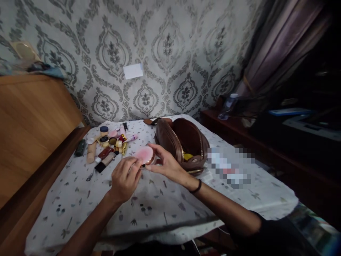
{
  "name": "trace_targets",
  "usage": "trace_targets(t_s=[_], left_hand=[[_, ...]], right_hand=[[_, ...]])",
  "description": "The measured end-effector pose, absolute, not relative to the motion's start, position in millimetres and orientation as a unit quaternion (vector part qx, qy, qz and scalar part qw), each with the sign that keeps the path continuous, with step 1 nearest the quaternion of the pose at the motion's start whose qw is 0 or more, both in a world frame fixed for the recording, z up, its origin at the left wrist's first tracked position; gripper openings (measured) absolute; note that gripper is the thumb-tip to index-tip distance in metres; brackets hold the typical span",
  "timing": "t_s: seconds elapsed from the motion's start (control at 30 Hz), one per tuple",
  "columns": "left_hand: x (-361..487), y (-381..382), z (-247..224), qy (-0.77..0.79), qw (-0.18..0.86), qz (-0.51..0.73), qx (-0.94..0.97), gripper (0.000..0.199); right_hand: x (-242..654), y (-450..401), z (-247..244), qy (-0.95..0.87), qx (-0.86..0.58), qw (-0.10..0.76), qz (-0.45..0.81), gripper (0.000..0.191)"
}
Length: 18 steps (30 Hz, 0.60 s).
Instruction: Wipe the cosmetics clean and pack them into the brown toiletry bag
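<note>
A round pink powder compact (144, 154) is held between my two hands above the middle of the table. My right hand (166, 164) grips its right rim between thumb and fingers. My left hand (127, 177) has its fingers closed on the compact's lower left side; part of the rim is hidden there. Behind my right hand stands a brown leather bag (170, 137), unzipped wide, with something yellow (188, 156) inside. Left of my hands lies a cluster of cosmetics, among them a beige tube (91, 153), a bottle with a black cap (105, 163) and a dark-lidded jar (104, 131).
A white patterned cloth (106, 217) covers the table. A wooden cabinet (34, 131) borders it on the left, and patterned wallpaper rises behind. To the right, a plastic bottle (228, 106) stands on a dark ledge. A blurred-out patch (230, 169) lies right of the bag.
</note>
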State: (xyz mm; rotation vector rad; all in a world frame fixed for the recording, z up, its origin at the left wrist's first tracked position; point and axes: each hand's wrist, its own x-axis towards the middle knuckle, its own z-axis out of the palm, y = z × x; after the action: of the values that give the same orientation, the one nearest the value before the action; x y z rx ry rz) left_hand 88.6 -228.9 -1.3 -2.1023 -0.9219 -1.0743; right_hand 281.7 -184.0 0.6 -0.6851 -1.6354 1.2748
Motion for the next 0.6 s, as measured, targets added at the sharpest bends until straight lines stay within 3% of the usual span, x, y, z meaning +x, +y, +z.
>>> trace_targets(t_s=[0.27,0.47,0.53,0.6], left_hand=[[109,-222,4,-0.311,0.318,-0.417,-0.792,0.025],[102,-207,-5,-0.349,0.296,-0.394,-0.797,0.024],[94,-200,-18,-0.360,0.293,-0.369,-0.805,0.019],[85,-194,-36,-0.373,0.278,-0.349,-0.813,0.017]], right_hand=[[310,-184,26,-0.751,-0.287,0.446,0.394,0.073],[368,-159,83,-0.741,-0.310,0.517,0.296,0.069],[392,-144,102,-0.763,-0.358,0.497,0.205,0.068],[410,-128,114,-0.803,-0.409,0.420,0.105,0.066]])
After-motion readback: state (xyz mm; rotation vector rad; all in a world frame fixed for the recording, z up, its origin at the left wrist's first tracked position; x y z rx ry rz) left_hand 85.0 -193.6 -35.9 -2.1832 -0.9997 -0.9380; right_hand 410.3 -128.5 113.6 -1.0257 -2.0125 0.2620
